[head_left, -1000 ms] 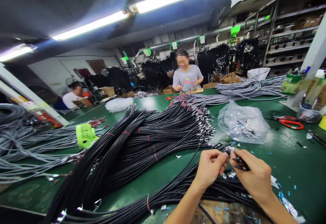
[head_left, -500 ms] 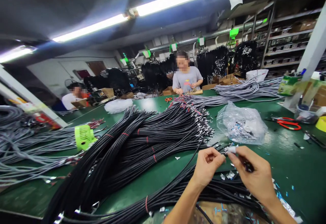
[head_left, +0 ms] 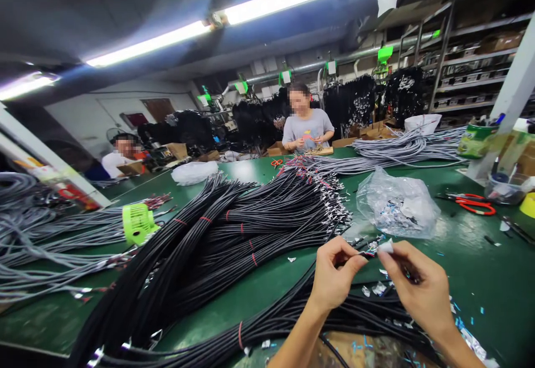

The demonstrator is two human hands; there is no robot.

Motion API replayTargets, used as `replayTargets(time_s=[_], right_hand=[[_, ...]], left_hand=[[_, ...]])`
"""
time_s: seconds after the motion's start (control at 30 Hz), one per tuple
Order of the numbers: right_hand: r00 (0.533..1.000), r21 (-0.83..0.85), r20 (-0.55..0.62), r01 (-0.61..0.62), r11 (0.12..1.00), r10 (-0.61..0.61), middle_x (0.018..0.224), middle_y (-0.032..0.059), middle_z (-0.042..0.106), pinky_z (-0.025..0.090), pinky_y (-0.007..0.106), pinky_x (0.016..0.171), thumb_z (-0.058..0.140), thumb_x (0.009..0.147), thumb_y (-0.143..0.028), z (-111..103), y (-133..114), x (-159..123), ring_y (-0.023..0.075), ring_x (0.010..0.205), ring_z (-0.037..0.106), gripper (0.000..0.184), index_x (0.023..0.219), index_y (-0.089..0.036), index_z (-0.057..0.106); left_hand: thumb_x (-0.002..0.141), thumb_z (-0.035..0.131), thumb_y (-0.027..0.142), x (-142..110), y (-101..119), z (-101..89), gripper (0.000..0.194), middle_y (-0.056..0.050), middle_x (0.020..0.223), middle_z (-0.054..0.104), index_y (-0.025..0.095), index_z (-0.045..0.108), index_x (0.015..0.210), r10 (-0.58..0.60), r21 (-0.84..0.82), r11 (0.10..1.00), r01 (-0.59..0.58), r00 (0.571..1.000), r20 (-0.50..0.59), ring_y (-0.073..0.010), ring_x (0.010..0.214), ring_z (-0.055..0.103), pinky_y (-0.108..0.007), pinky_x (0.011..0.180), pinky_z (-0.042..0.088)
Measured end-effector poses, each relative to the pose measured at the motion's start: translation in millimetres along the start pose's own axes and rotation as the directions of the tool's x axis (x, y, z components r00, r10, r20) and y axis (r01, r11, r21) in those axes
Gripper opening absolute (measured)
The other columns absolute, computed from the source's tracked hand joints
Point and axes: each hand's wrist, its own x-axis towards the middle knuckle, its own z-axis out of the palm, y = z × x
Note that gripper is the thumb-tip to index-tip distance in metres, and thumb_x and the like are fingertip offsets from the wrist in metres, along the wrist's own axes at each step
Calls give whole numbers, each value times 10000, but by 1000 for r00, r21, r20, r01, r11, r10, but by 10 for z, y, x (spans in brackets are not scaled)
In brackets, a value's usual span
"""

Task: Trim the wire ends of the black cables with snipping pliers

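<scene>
My left hand (head_left: 338,273) pinches a black cable (head_left: 363,254) close to its stripped end, where thin coloured wires stick out to the right. Just right of those wires, my right hand (head_left: 418,284) is closed in a pinch, with white material (head_left: 386,246) at its fingertips. Whether that is a finger wrap or a held piece, I cannot tell. Something dark shows inside the curled right fingers, mostly hidden. Under both hands lies a bundle of black cables (head_left: 284,315), tied with a red band. Bits of foil (head_left: 379,288) are scattered beside it.
Large tied bundles of black cables (head_left: 209,234) cover the middle of the green table. A clear plastic bag (head_left: 397,203) of scraps, red-handled scissors (head_left: 474,203) and a green fan-like piece (head_left: 139,223) lie around. Grey cables (head_left: 409,148) lie farther back; a co-worker (head_left: 309,125) sits opposite.
The coloured wires at the cable end now show more plainly between my hands. My right hand has shifted slightly right, away from the left. The co-worker opposite has brought both hands together.
</scene>
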Motion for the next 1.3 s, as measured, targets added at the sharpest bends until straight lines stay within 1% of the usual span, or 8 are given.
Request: replayTargets(time_s=[0.13, 0.27, 0.43, 0.57, 0.73, 0.9, 1.13, 1.3], right_hand=[[954, -139, 50, 299, 944, -295, 775, 20, 596, 438, 224, 597, 589, 836, -104, -23, -45, -22, 124, 642, 566, 133, 920, -206, 572], [918, -204, 78, 396, 895, -389, 802, 33, 591, 441, 221, 603, 581, 833, -66, -12, -5, -8, 130, 668, 578, 221, 1000, -205, 541], [941, -188, 84, 338, 922, -328, 771, 24, 588, 429, 230, 568, 574, 837, -106, 0, 24, 3, 132, 612, 558, 148, 943, -208, 558], [990, 13, 141, 20, 1000, -21, 673, -3, 553, 395, 227, 496, 584, 835, -246, -14, 44, 0, 125, 539, 498, 53, 819, -197, 593], [878, 253, 346, -427, 868, 331, 487, -64, 383, 240, 195, 370, 554, 821, -463, -10, 100, 19, 70, 394, 304, 317, 741, -157, 579], [879, 257, 333, -433, 864, 342, 506, -55, 418, 235, 190, 373, 527, 840, -486, 14, 43, 18, 61, 399, 302, 357, 698, -158, 539], [940, 122, 263, -257, 959, 218, 604, -42, 515, 397, 201, 482, 607, 812, -395, 61, 1, -53, 110, 521, 485, 214, 838, -190, 551], [976, -31, 155, -150, 988, 153, 822, 27, 626, 475, 252, 641, 436, 914, -419, -4, 83, -42, 169, 731, 604, 320, 1147, -203, 473]], left_hand=[[737, 673, 269, -23, 18, -14, 235, 29, 595, 430, 141, 534, 597, 64, 128, 990, -62, 998, -16, -91, 533, 360, -204, 468, 257], [739, 662, 242, -22, 21, -8, 223, 29, 584, 428, 140, 532, 590, 56, 148, 987, -55, 998, -6, -90, 525, 358, -201, 457, 253], [751, 658, 219, -14, 22, -12, 209, 24, 572, 449, 135, 552, 591, 82, 208, 975, -84, 996, 18, -89, 516, 376, -202, 459, 268], [760, 666, 223, -31, 36, -27, 211, 5, 583, 489, 136, 576, 591, 228, 288, 929, -233, 972, 51, -101, 525, 423, -204, 461, 298], [768, 662, 189, -62, 12, -39, 148, -23, 591, 554, 136, 612, 638, 429, 372, 822, -432, 898, 97, -124, 546, 483, -229, 510, 350], [781, 622, 129, -65, -21, -47, 118, -29, 593, 561, 141, 606, 665, 522, 462, 720, -518, 843, 132, -121, 533, 481, -227, 500, 355], [784, 578, 95, -67, -6, -42, 112, -19, 600, 538, 144, 617, 691, 520, 523, 706, -477, 851, 74, -124, 549, 486, -226, 512, 363], [781, 630, 136, -67, 33, -71, 127, -12, 597, 544, 149, 605, 657, 467, 477, 784, -399, 884, -28, -123, 558, 487, -220, 502, 351]])
